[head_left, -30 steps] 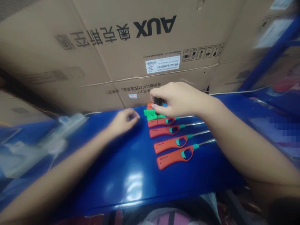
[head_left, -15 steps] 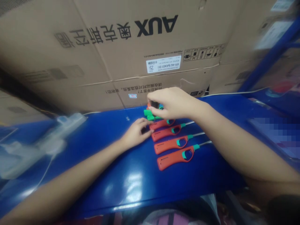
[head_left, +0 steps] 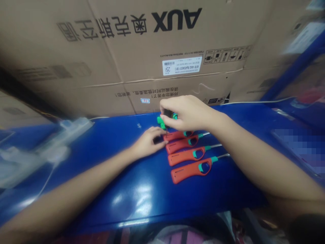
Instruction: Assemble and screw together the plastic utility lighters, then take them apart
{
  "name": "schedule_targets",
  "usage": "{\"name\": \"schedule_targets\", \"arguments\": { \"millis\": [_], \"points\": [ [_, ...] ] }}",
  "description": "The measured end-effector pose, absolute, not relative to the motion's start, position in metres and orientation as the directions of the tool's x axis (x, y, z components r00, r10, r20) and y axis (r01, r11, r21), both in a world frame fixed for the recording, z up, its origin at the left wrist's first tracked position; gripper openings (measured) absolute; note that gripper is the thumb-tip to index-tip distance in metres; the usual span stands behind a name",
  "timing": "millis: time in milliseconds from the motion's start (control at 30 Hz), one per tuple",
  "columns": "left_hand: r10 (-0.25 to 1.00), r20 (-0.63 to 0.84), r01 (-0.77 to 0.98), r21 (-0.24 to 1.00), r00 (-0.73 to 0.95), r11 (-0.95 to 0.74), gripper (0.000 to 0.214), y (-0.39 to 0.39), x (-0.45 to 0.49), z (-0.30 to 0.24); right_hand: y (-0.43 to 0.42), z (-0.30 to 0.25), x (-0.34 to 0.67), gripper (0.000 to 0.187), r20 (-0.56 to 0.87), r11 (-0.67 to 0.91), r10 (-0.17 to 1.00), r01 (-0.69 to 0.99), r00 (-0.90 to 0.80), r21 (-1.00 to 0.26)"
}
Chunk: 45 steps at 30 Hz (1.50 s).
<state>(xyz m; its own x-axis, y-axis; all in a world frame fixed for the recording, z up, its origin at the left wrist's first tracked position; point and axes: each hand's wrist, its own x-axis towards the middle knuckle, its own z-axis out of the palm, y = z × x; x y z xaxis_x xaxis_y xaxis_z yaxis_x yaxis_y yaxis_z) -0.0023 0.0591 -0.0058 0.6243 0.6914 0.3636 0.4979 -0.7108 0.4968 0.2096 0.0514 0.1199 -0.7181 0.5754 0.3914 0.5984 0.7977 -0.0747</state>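
Observation:
Several red-orange gas lighters lie in a row on the blue table, with green triggers and metal tubes pointing right; the nearest lighter (head_left: 189,171) is fully in sight. My left hand (head_left: 146,144) has thumb and forefinger on either side of the butt end of the farthest red lighter (head_left: 174,136). In the closed fingers of my right hand (head_left: 189,110) is a screwdriver (head_left: 167,114) with a dark handle. Its thin shaft points down at that lighter's butt end. Behind, green lighters (head_left: 160,120) are partly hidden by my right hand.
A large cardboard box (head_left: 122,67) stands along the back of the blue table (head_left: 127,193). To the left lie a blurred white power strip (head_left: 76,134) and its cable. A blue post (head_left: 291,67) rises at the right, above a blurred flat item (head_left: 291,145).
The camera view has shifted slightly. Both hands stay at the same lighter, and the screwdriver tip appears a little lower, at the lighter's butt end.

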Motion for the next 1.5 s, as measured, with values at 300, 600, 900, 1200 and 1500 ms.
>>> {"name": "schedule_targets", "arguments": {
  "millis": [300, 600, 900, 1200, 1500],
  "points": [
    [0.674, 0.374, 0.472, 0.503, 0.637, -0.724, 0.024, 0.061, -0.005, -0.007, 0.050, 0.120, 0.208, 0.018, 0.391, 0.786, 0.593, 0.612, -0.704, -0.091],
    [0.669, 0.388, 0.455, 0.512, 0.634, -0.728, 0.026, 0.063, -0.005, -0.009, 0.052, 0.118, 0.207, 0.015, 0.417, 0.805, 0.560, 0.589, -0.716, -0.068],
    [0.672, 0.382, 0.449, 0.526, 0.634, -0.722, 0.030, 0.063, -0.005, -0.010, 0.051, 0.119, 0.208, 0.015, 0.405, 0.815, 0.551, 0.575, -0.730, -0.072],
    [0.674, 0.383, 0.457, 0.518, 0.632, -0.723, 0.030, 0.063, -0.006, -0.010, 0.050, 0.119, 0.206, 0.020, 0.373, 0.762, 0.591, 0.647, -0.715, 0.032],
    [0.670, 0.396, 0.440, 0.529, 0.628, -0.726, 0.029, 0.064, -0.004, -0.013, 0.037, 0.122, 0.188, 0.025, 0.296, 0.702, 0.653, 0.704, -0.697, 0.108]
  ]
}}
